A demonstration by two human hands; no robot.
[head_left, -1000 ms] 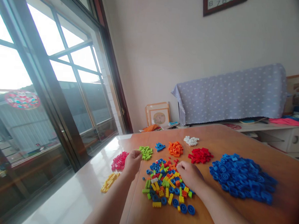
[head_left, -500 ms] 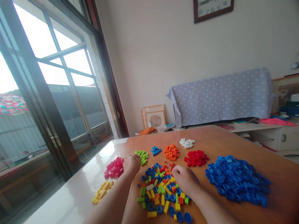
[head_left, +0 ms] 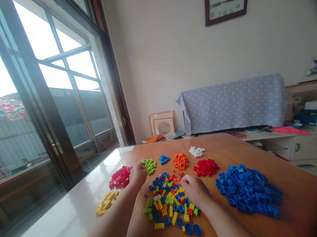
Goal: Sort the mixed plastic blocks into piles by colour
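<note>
My left hand (head_left: 138, 174) is closed between the pink brick pile (head_left: 120, 177) and the lime green brick pile (head_left: 149, 166); its fingertips point to the green bricks, and anything inside is hidden. My right hand (head_left: 194, 188) has its fingers curled at the right edge of a mixed heap of toy bricks (head_left: 166, 201), and what it pinches does not show. Yellow, lime, orange, red and blue pieces make up that heap, round blue ones among them. A pile of yellow bricks (head_left: 107, 202) lies left of my left forearm.
Sorted piles stand farther back: small blue bricks (head_left: 164, 159), orange bricks (head_left: 180, 161), white bricks (head_left: 196, 151) and red bricks (head_left: 206, 167). On the right is a large pile of round blue pieces (head_left: 248, 190). Beyond the wooden table (head_left: 213, 143) stands a cloth-covered object (head_left: 231, 105); glass windows are at left.
The view has shifted slightly, so everything sits a little farther left. Both hands keep nearly the same places over the table, fingers still curled.
</note>
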